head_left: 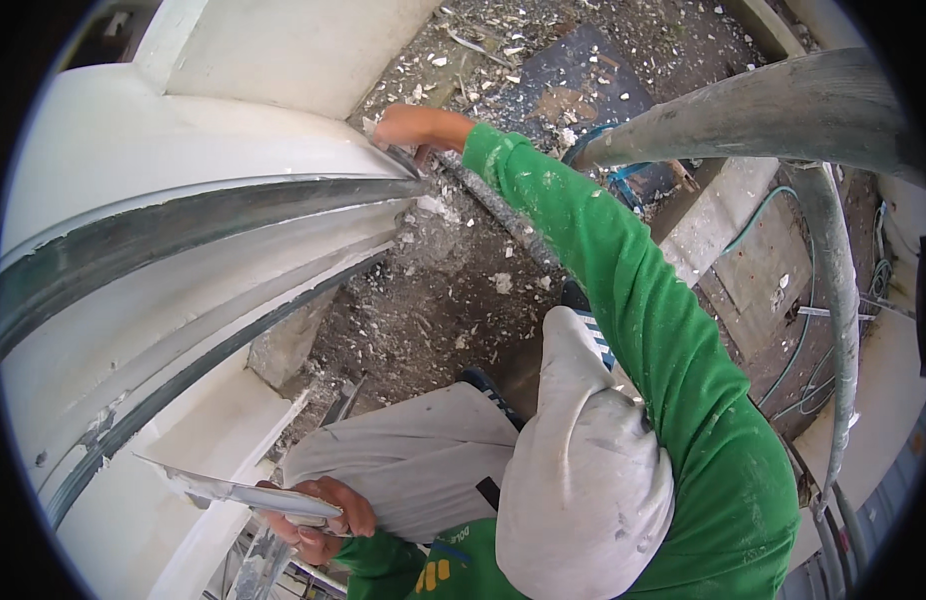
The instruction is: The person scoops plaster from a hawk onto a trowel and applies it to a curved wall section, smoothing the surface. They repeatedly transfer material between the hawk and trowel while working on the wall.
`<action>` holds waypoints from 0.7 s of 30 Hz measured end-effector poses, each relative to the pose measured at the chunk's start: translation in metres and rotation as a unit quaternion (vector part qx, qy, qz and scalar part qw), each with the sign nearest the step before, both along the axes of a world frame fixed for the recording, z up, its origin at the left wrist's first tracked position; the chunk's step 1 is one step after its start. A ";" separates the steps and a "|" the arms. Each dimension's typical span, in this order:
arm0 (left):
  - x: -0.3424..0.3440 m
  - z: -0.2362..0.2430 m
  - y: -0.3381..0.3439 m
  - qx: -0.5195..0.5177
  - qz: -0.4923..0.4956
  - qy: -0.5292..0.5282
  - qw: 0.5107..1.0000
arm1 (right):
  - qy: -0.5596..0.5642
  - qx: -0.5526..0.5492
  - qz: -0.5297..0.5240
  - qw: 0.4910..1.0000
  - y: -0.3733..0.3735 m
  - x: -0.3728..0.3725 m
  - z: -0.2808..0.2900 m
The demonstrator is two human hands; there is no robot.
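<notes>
My left hand (323,518), low on the left, has its fingers wrapped round a flat metal trowel (253,493). The trowel's long blade carries pale paste toward its far end. Farther off, my right hand (408,128) reaches to the end of a white wall ledge (213,140). Its fingers are closed on a small flat-bladed tool (401,160), mostly hidden by the hand. This blade lies against the end of a dark grooved strip (203,215) that runs along the ledge.
Rubble and white chips cover the ground (443,300). Thick grey scaffold pipes (743,115) stand on the right, with a green hose (783,370) behind. A second dark strip (213,350) runs below the first. My bent knee (583,500) in pale trousers rises close by.
</notes>
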State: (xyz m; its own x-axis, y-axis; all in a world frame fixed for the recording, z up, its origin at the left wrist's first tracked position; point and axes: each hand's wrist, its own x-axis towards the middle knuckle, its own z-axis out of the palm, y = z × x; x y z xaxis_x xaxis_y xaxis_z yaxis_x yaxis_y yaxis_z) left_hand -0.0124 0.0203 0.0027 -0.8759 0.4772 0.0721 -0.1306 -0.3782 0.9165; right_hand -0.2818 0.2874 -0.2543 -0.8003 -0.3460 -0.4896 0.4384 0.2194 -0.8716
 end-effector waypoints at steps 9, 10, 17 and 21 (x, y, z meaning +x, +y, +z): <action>0.001 -0.005 0.005 -0.018 0.040 -0.031 0.999 | 0.109 -0.029 0.006 0.994 0.010 0.016 0.159; -0.004 -0.008 0.009 -0.008 0.036 -0.030 0.999 | 0.128 -0.028 0.008 0.991 0.015 0.018 0.174; -0.013 -0.003 0.027 -0.005 0.048 -0.157 0.986 | 0.286 -0.029 -0.018 0.958 0.035 0.053 0.273; -0.014 0.000 0.034 -0.083 0.000 -0.106 0.991 | 0.353 -0.050 -0.104 0.929 0.050 0.099 0.281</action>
